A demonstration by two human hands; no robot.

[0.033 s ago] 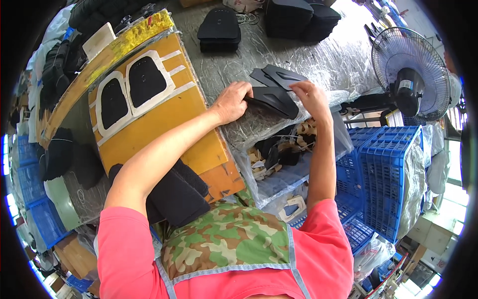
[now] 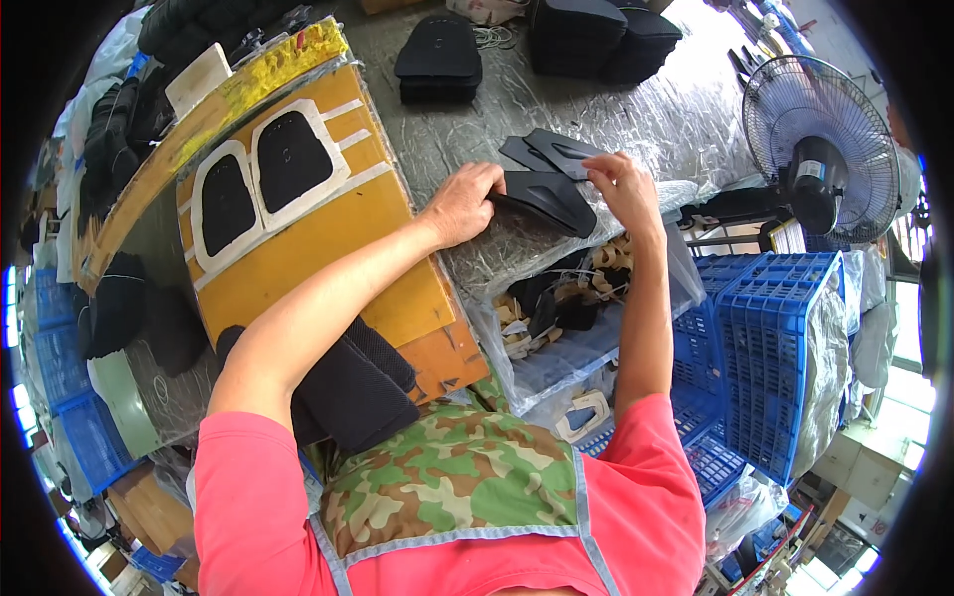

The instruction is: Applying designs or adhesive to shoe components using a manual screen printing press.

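We see a black curved foam piece (image 2: 545, 199) on the silvery plastic-covered table (image 2: 656, 109), at its near edge, held between both hands. Left hand (image 2: 462, 204) is closed around the piece's left end, fingers curled over its edge. Right hand (image 2: 618, 184) pinches the right end with thumb and fingertips, other fingers loosely bent. Just behind the held piece lie two more flat black foam pieces (image 2: 555, 151), overlapping, touching or nearly touching it. Further back on the table: one stack of black pads (image 2: 439, 58) and a bigger pile of black pads (image 2: 601, 35) to its right, well apart from the hands. Left of the hands sits a yellow board (image 2: 328, 248), tilted, with two white-outlined cutouts holding black inserts (image 2: 260, 169). Below the board's near edge we see a stack of black mesh-textured pads (image 2: 353, 382), partly under the left forearm. Below the table edge, under the right forearm, a clear plastic bag (image 2: 566, 338) holds a mix of black and beige offcuts; we can't tell exact shapes. Right of it, stacked blue plastic crates (image 2: 770, 338), partly wrapped in clear film; contents not readable. A standing fan (image 2: 820, 149) is at the table's right end. More blue crates (image 2: 60, 368) and dark pads (image 2: 119, 303) line the far left rim. Person wears a pink shirt with a camouflage apron (image 2: 447, 477).
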